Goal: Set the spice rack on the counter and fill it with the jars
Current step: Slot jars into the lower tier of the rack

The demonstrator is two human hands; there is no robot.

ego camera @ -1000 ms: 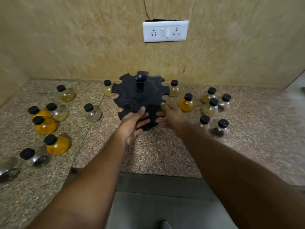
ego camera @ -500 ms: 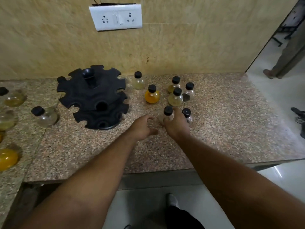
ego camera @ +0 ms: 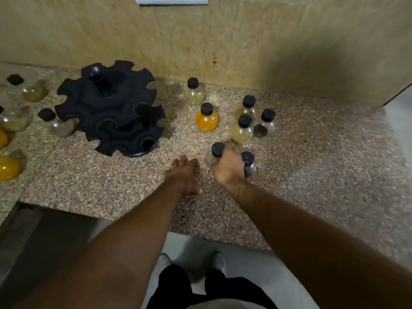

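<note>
The black two-tier spice rack stands on the speckled stone counter, left of centre, and the slots I can see hold no jars. My right hand is closed around a clear round jar with a black cap, which rests on the counter. A second clear jar sits against that hand's right side. My left hand lies flat on the counter just left of it, holding nothing. Behind them stand an orange jar and a pale yellow jar.
More capped jars stand near the wall at the right and left of the rack. The tiled wall rises close behind. The counter's front edge runs just before my feet.
My hands left the rack and moved right to the jars. The right hand has closed on a clear jar, and the left has settled on the counter. The view turned right and down.
</note>
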